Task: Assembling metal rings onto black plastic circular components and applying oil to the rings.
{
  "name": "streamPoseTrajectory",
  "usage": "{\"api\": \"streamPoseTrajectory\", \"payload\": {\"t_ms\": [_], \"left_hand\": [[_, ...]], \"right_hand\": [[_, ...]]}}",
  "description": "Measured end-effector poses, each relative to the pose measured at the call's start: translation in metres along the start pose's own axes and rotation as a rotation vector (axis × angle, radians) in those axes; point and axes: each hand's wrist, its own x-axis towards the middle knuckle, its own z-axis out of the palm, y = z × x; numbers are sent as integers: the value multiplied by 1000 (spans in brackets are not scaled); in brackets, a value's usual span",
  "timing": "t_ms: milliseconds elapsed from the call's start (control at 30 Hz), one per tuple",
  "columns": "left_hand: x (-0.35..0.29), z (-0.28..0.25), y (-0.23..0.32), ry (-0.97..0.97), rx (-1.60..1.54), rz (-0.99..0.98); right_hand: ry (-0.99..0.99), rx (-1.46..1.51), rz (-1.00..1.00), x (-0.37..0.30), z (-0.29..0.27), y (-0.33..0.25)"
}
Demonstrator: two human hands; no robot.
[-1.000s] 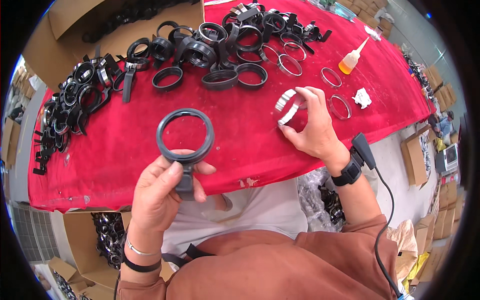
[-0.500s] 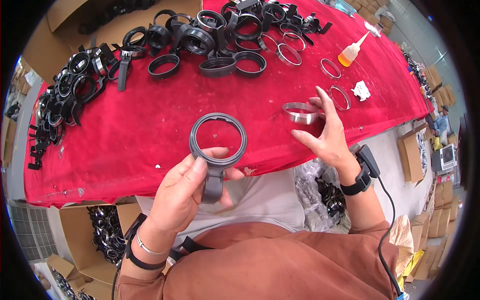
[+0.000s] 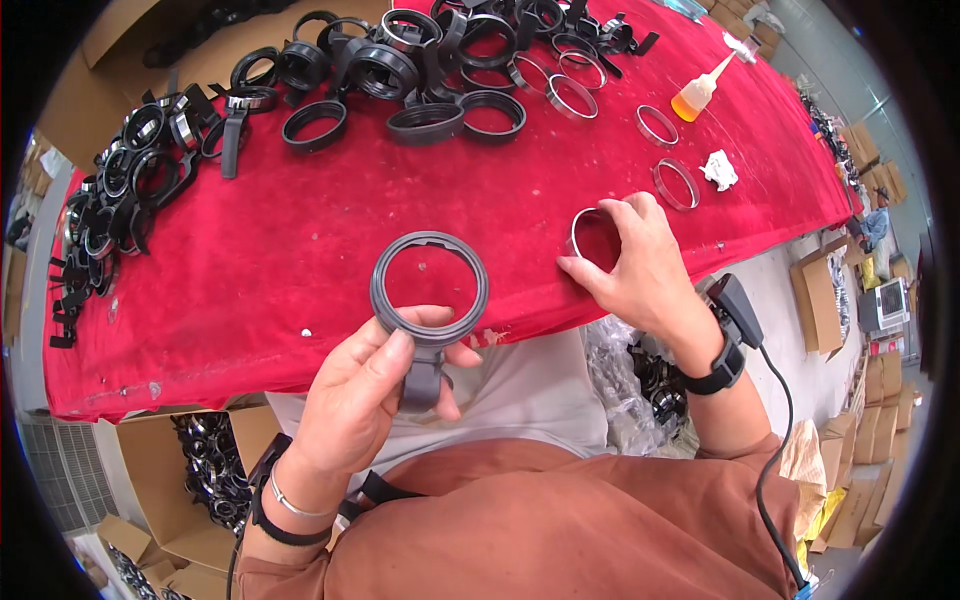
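Clock is centred on the black ring part [image 3: 479, 285]. Left hand [image 3: 350, 395] at 7 o'clock grips that part by its short stem, ring tilted up, no silver band seen on it. Right hand [image 3: 640, 265] at about 2:30 pinches a thin metal band [image 3: 573, 236] between thumb and fingers, just above or on the red cloth [image 3: 260, 250], can't tell which. Ring and band are apart, so I'd call this pair not done. Left over: three loose bands [image 3: 551, 97] at 1 o'clock and two more bands [image 3: 657, 188] at 2. Back heap [image 3: 385, 72] at 12 and side heap [image 3: 155, 175] at 10 are black parts; several show silver, others look plain, too tangled to count. So some look banded, share unclear. Carton [image 3: 170, 485] at 8 holds more black parts, state unreadable. Orange-filled bottle [image 3: 690, 104] at 2 lies untouched.
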Motion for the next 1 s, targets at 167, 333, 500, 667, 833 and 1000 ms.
{"api": "streamPoseTrajectory", "payload": {"t_ms": [167,333,500,667,833,1000], "left_hand": [[0,0,-4,-12,25,8],[0,1,-7,25,16,24],[4,2,-9,53,10,34],[4,1,-9,21,-3,44],[6,9,-9,118,55,43],[9,12,-10,110,107,45]], "right_hand": [[-70,97,-387,6,-18,4],[-20,109,-226,0,-10,8],[70,162,-279,-5,-1,2],[288,103,-635,-11,-5,-5],[296,96,-637,-9,-11,-5],[161,210,-347,2,-2,9]]}}
